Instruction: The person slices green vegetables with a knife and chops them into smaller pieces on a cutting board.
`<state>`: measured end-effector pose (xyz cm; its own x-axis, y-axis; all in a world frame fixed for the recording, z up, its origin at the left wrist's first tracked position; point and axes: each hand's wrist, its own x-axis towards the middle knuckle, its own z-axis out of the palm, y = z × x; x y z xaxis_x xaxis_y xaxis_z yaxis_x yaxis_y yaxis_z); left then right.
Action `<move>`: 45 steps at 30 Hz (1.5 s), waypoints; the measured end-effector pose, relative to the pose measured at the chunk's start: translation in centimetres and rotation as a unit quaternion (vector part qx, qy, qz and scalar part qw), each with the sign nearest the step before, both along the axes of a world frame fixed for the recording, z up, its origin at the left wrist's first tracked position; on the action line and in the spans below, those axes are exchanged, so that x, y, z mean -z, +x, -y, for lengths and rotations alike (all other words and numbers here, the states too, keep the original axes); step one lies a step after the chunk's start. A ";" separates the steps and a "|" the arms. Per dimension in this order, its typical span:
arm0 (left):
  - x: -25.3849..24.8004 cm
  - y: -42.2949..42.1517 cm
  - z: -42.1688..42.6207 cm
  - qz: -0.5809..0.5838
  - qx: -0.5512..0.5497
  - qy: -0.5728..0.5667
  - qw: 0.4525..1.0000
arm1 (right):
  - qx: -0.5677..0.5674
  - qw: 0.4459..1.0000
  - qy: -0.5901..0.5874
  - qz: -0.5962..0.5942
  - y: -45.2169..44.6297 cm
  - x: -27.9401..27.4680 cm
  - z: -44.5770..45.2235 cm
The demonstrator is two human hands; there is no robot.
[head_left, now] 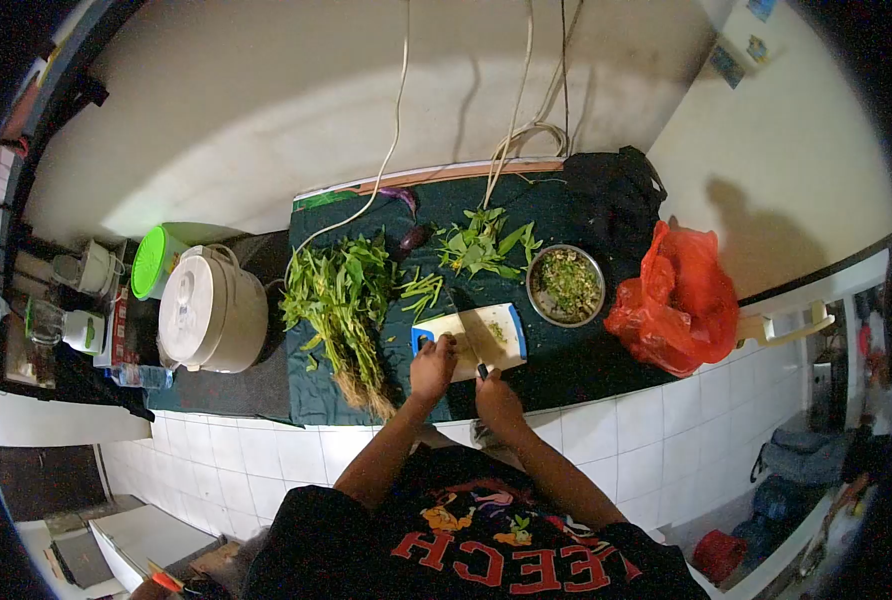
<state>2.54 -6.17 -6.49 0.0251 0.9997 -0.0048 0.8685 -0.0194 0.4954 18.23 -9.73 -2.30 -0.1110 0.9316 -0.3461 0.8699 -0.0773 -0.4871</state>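
My right hand (499,400) is wrapped round the black handle of a knife (469,338), whose blade lies across a white cutting board (507,346) with blue ends. On the left part of the board rests my left hand (433,370), fingers curled in beside the blade; whatever they hold is hidden. A little chopped green (497,330) lies on the board, right of the knife. Cut green stems (423,291) sit just beyond the board's left corner. Behind the board is a pile of picked leaves (483,246).
A big bunch of leafy greens with roots (338,305) lies left. A metal bowl (565,318) of chopped greens and a red plastic bag (674,300) stand right. Purple eggplants (415,237) lie behind. A white rice cooker (206,308) is far left; cords hang down the wall.
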 end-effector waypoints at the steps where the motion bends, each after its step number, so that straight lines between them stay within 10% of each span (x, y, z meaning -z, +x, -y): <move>1: 0.2 0.1 0.1 0.009 -0.007 0.000 1.000 | 0.025 0.999 -0.041 0.002 0.0 0.8 0.1; 45: 2.3 -0.5 0.7 0.023 -0.033 0.023 0.999 | 0.029 0.993 -0.006 -0.117 -0.7 4.1 1.3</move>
